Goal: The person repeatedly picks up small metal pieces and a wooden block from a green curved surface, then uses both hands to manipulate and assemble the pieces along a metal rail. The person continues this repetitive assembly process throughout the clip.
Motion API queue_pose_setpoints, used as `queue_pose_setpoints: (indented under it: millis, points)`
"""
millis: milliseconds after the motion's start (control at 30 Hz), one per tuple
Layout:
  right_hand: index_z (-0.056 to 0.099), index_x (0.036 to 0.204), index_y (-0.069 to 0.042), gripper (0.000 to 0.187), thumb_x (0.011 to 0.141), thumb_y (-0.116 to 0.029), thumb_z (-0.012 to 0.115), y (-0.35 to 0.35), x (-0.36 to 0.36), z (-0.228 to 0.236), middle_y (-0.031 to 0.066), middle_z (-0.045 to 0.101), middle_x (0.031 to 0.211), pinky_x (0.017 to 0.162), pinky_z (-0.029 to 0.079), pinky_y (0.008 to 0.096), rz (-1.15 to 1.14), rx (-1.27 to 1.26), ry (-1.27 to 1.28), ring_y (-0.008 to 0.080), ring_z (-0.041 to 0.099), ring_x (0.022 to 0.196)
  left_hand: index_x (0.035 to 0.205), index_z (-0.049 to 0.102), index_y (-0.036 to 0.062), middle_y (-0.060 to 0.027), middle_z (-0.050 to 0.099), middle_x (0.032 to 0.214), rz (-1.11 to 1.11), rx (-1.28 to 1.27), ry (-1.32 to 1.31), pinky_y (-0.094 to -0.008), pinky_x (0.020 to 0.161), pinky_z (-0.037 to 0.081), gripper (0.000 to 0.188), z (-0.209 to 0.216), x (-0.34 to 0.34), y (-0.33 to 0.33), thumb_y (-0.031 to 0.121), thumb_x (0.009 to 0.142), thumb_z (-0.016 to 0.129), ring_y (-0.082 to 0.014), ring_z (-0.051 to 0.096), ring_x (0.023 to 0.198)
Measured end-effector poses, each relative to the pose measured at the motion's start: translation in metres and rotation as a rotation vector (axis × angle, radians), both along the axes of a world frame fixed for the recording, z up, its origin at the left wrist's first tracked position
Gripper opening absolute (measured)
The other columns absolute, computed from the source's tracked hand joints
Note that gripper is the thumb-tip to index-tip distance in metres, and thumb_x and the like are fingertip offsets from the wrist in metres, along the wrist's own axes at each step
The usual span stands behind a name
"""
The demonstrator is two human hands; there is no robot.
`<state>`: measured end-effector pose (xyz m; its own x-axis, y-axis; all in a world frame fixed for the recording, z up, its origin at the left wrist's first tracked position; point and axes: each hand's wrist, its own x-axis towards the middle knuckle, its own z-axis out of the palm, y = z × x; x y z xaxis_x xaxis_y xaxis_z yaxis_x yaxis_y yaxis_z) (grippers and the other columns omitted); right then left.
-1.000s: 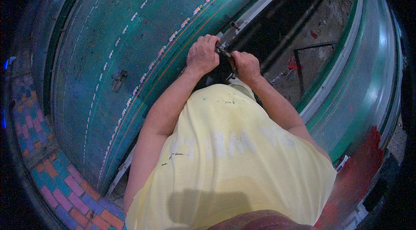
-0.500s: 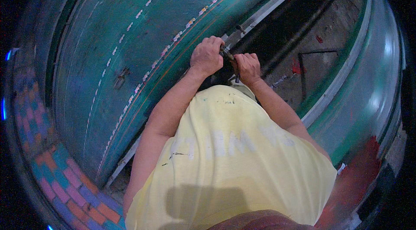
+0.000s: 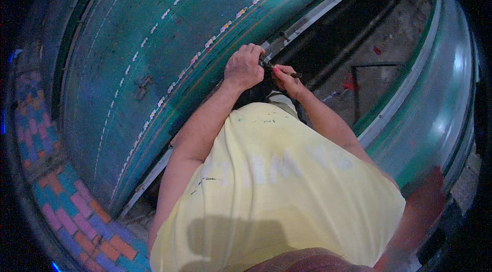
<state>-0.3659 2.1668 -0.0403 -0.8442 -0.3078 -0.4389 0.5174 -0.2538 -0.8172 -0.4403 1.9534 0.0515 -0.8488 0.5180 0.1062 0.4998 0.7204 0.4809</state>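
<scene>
At the near edge of a long green table (image 3: 195,21), my left hand (image 3: 245,67) is curled with its fingers closed over a dark metal fitting (image 3: 265,61) by the pale metal rail (image 3: 302,25). Just right of it, my right hand (image 3: 288,80) pinches a dark metal tool (image 3: 296,75) with a short bar handle. The handle's end sticks out to the right past the fingers. Where the tool meets the fitting is partly hidden by my fingers, and its exact kind is unclear.
A second long green table (image 3: 435,108) with a metal rail runs along the right. Between the tables lies a dark, stained floor with a black frame (image 3: 376,65) and a red patch (image 3: 350,82). Coloured paving bricks (image 3: 84,213) show at lower left.
My right hand has turned, and the bar handle has swung from pointing downward to pointing right. My left hand stays at the fitting. The view has shifted slightly.
</scene>
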Motion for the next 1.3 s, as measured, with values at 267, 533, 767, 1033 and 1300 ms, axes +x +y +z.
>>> queue_pose_setpoints:
  millis: [267, 533, 767, 1033, 1300]
  points:
    - [0.072, 0.099, -0.012, 0.039, 0.115, -0.047, 0.068, 0.010, -0.003, -0.004, -0.0054, 0.053, 0.072, 0.054, 0.028, 0.0305, 0.008, -0.095, -0.202, 0.0078, 0.040, 0.057, 0.125, 0.068, 0.0110, -0.0139, 0.069, 0.123, 0.006, -0.030, -0.052, -0.0513, 0.102, 0.060, 0.044, 0.001, 0.002, 0.000, 0.010, 0.082, 0.076, -0.0366, 0.069, 0.123]
    - [0.075, 0.102, -0.005, 0.027, 0.115, -0.027, 0.067, 0.017, 0.032, -0.036, 0.0027, 0.063, 0.076, 0.064, 0.044, 0.0353, 0.013, 0.391, 0.414, 0.0138, 0.058, 0.071, 0.136, 0.068, 0.0113, -0.0144, 0.070, 0.130, 0.057, 0.006, -0.033, -0.0511, 0.105, 0.060, 0.054, 0.001, 0.005, -0.007, 0.013, 0.084, 0.081, -0.0390, 0.068, 0.129]
    - [0.073, 0.111, -0.006, 0.016, 0.111, -0.022, 0.071, 0.061, 0.053, -0.026, 0.0071, 0.071, 0.083, 0.075, 0.055, 0.0367, -0.244, 0.703, 0.362, 0.0155, 0.068, 0.080, 0.139, 0.073, 0.0114, -0.0165, 0.079, 0.131, 0.284, -0.060, -0.225, -0.0505, 0.100, 0.063, 0.061, 0.005, 0.015, -0.021, 0.032, 0.086, 0.094, -0.0389, 0.077, 0.118]
    - [0.069, 0.119, -0.005, 0.014, 0.111, -0.016, 0.072, 0.009, -0.023, 0.032, 0.0106, 0.074, 0.089, 0.073, 0.055, 0.0384, -0.405, 0.609, 0.551, 0.0208, 0.069, 0.079, 0.131, 0.077, 0.0130, -0.0158, 0.081, 0.122, 0.288, -0.007, -0.202, -0.0527, 0.094, 0.063, 0.052, 0.005, 0.017, -0.020, 0.033, 0.086, 0.092, -0.0400, 0.078, 0.112]
    - [0.067, 0.120, -0.006, 0.018, 0.109, -0.019, 0.074, -0.009, -0.028, 0.031, 0.0203, 0.076, 0.101, 0.079, 0.056, 0.0460, -0.097, 0.616, 0.720, 0.0370, 0.076, 0.091, 0.133, 0.076, 0.0124, -0.0166, 0.081, 0.121, 0.268, -0.001, -0.262, -0.0526, 0.094, 0.063, 0.055, 0.007, 0.013, -0.020, 0.035, 0.086, 0.092, -0.0405, 0.078, 0.112]
